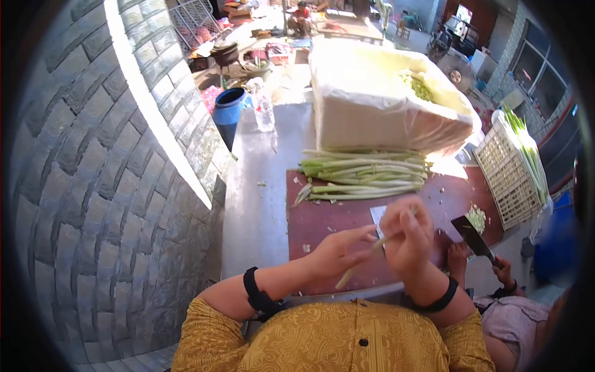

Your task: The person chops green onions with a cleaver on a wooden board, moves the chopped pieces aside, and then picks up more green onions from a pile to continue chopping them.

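Over the front of the reddish-brown board (322,223), my right hand (409,235) is raised with its fingers curled around a thin pale green stalk (378,243). My left hand (344,250) is beside it on the left, palm inward, fingers stretched toward the stalk; whether they touch it is unclear. The stalk slants down to the left between the hands. Behind them a pile of long green and white stalks (365,175) lies across the board. A pale flat object (377,216), perhaps a blade, shows partly behind my right hand.
At right a co-worker's hand (503,271) holds a cleaver (472,235) near chopped pieces (476,218). A lined white box (372,121) stands behind the pile, a plastic crate (505,177) at right. A bottle (264,115), blue barrel (230,111) and brick wall (118,186) are left.
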Demonstrator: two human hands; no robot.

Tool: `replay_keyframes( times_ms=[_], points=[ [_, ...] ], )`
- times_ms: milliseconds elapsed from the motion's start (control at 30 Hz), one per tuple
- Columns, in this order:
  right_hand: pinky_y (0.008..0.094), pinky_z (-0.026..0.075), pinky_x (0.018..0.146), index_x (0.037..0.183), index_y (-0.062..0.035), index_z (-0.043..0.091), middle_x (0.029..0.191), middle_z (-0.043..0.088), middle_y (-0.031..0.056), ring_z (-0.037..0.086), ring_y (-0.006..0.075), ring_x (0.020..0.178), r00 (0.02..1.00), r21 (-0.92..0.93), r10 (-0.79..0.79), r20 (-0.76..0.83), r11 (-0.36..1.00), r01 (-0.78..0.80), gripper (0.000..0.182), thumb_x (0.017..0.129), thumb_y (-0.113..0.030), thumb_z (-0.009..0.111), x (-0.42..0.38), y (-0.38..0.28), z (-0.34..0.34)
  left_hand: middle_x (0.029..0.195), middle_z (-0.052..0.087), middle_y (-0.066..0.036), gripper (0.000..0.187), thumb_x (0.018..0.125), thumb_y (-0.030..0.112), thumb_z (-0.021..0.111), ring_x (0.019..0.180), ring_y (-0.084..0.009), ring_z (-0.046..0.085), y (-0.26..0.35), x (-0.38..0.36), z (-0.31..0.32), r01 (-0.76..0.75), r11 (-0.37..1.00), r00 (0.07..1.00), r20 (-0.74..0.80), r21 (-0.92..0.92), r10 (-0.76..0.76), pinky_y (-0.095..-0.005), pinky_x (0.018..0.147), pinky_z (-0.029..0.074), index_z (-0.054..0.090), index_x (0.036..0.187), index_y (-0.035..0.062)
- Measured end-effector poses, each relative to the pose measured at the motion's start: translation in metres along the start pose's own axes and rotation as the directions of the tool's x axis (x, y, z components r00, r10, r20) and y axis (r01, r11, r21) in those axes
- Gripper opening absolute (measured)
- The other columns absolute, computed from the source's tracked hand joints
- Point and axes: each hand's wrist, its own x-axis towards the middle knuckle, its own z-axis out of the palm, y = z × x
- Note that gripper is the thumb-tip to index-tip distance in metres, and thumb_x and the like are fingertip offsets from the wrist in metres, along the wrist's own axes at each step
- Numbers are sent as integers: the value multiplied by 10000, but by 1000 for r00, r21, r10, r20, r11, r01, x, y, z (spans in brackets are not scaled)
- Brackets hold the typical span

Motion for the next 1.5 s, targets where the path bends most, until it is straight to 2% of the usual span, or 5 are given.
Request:
replay_keyframes(
  times_ms=[533,900,1033,1167,1500],
  points=[
    [308,359,527,680,-114,450,514,326,-3,340,133,474,831,404,500,-244,832,-382,390,970,-372,489,-16,44,-12,685,625,-136,230,933,292,547,629,-336,619,-11,-27,22,101,921,983,-180,376,-34,-419,557,475,562,885,67],
    [293,319,473,729,-111,531,498,353,-16,308,115,410,730,-2,138,-669,982,-188,292,954,-296,502,-20,-29,-161,672,603,-138,250,947,336,489,624,-385,583,-69,-84,-26,265,741,961,-231,616,-152,-494,547,441,547,877,103],
    [362,467,656,993,-69,617,702,562,81,554,242,623,890,-864,14,-455,237,-445,182,841,-170,610,-105,5,-187,712,615,-141,225,932,316,512,684,-375,597,-77,-61,-25,248,732,968,-182,635,-171,-488,601,456,559,908,98],
    [431,478,785,1152,-82,557,1022,584,158,564,352,936,955,-885,156,-253,-436,-163,417,752,-148,655,-165,17,-200,788,630,-133,214,904,296,546,765,-354,612,-103,-31,-14,138,718,990,-110,682,-87,-469,667,474,574,962,92],
    [421,491,773,1160,-63,534,942,591,179,591,343,836,854,-874,214,-474,-228,-429,534,635,-42,631,-147,36,-218,907,603,-110,223,826,243,630,886,-313,597,-154,40,7,114,672,990,-139,732,-16,-443,766,478,611,983,84]
  ],
)
